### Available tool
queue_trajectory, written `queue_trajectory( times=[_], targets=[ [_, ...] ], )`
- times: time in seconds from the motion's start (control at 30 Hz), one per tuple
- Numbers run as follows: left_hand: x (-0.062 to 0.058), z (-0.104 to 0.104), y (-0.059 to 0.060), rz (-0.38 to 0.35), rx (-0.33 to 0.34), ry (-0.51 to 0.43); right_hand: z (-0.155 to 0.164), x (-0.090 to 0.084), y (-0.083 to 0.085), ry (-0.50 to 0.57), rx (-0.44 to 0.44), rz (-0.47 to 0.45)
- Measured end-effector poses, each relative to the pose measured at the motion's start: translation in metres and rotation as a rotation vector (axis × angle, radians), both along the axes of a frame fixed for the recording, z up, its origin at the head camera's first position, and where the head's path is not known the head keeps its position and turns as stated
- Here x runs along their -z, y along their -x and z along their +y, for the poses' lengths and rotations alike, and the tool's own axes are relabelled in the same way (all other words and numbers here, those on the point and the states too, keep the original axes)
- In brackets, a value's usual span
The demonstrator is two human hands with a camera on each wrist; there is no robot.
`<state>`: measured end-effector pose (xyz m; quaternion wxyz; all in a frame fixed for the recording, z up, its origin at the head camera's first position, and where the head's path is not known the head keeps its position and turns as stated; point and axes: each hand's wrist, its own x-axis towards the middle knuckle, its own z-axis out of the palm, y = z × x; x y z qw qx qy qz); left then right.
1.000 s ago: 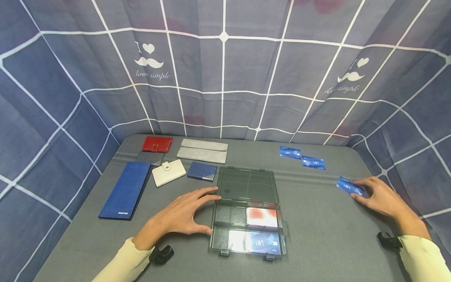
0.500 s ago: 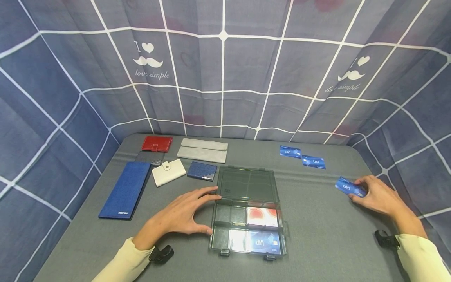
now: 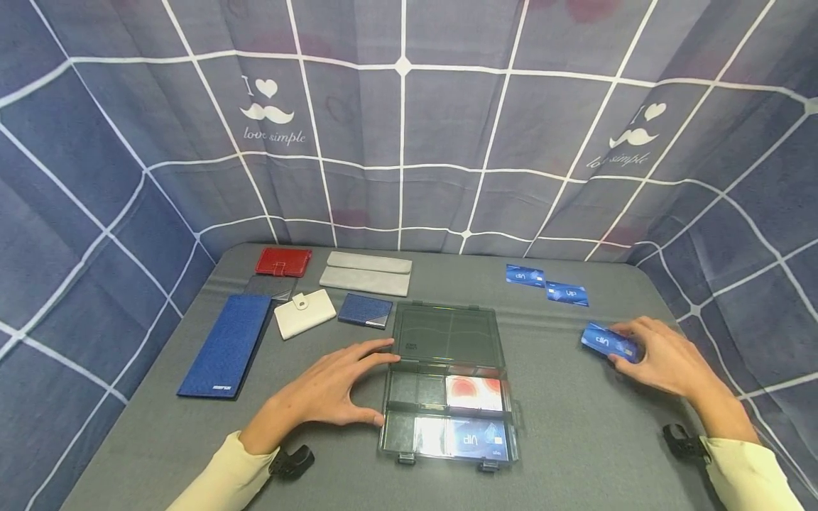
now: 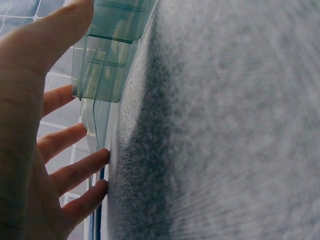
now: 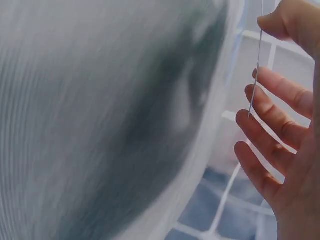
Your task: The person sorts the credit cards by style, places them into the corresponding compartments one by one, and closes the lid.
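Fingers of right hand (image 3: 664, 358) pinching one of three loose blue cards (image 3: 607, 343), left hand (image 3: 332, 389) flat.

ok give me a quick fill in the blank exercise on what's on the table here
1. The right hand pinches a blue ____ card.
2. The left hand rests against the ____ side of the clear compartment box.
3. Beyond the held card, ____ more blue cards lie flat on the grey table.
4. The small wallet beside the long blue wallet is ____ in colour.

Missing words: VIP; left; two; white
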<state>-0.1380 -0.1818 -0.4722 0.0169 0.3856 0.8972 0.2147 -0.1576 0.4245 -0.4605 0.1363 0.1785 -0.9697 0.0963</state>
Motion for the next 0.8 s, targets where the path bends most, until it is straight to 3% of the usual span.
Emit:
queue_trajectory(
  times=[0.27,0.8],
  targets=[
    [-0.001,0.0,0.0,0.0,0.005,-0.003,-0.052,-0.008,-0.011,-0.006,-0.132,0.076],
    [0.0,-0.001,0.0,-0.01,-0.005,0.004,-0.15,-0.026,-0.05,-0.004,-0.414,0.12]
  ],
)
